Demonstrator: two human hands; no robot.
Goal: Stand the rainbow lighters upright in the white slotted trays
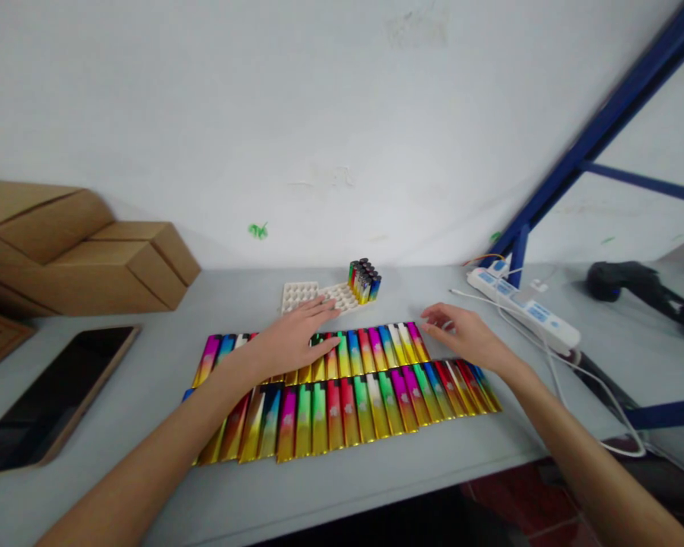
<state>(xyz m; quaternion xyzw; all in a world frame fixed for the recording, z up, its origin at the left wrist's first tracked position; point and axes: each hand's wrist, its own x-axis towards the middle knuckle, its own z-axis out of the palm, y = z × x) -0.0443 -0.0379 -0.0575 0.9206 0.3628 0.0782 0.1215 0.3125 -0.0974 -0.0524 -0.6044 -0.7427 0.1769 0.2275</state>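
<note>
Your left hand [299,334] is extended, thumb spread from fingers, over the upper lighter row [370,353]; contact cannot be determined. Your right hand [466,334] is loosely curled, thumb gap visible, beside that row's right end. The lower lighter row [349,414] lies nearer you on the surface [376,475]. Upright lighters [365,281] stand on the white tray [299,293].

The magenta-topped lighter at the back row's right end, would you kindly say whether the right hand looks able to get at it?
Probably yes: the right hand is close beside the magenta-topped lighter, appears to hold nothing, and nothing visible lies between them.
</note>
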